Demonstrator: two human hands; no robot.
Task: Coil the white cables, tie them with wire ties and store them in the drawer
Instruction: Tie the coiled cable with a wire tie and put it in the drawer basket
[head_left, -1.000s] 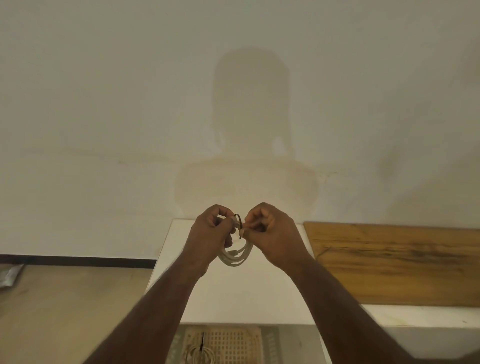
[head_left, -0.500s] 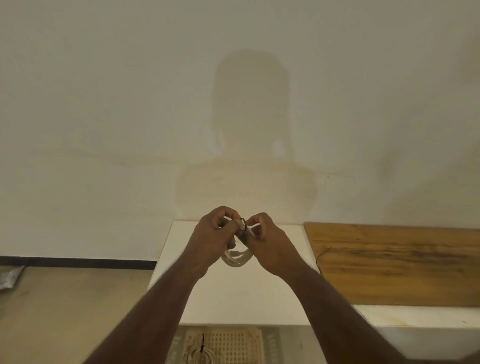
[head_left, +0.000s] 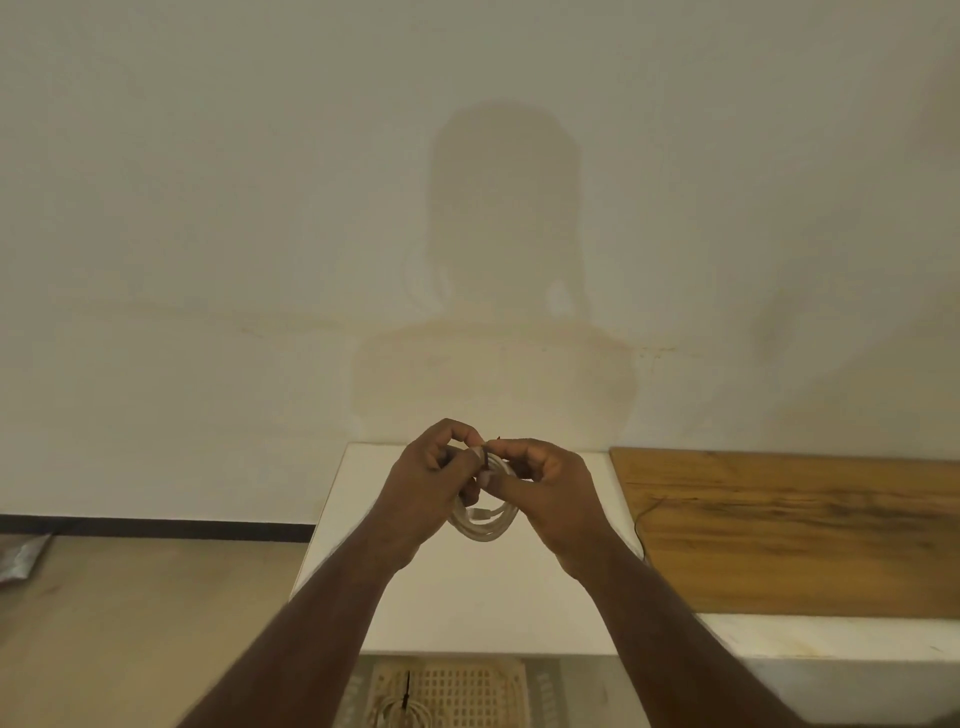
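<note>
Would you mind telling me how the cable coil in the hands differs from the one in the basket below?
The held coil hangs in the air; the basket coil lies in the basket. The held coil shows whole, the other is cut off by the frame. Both are white, with a dark tie.

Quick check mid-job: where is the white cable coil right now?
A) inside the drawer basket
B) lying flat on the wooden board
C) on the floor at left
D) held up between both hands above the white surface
D: the white cable coil hangs between the left hand and right hand, both pinching at its top where a dark wire tie sits.
</note>
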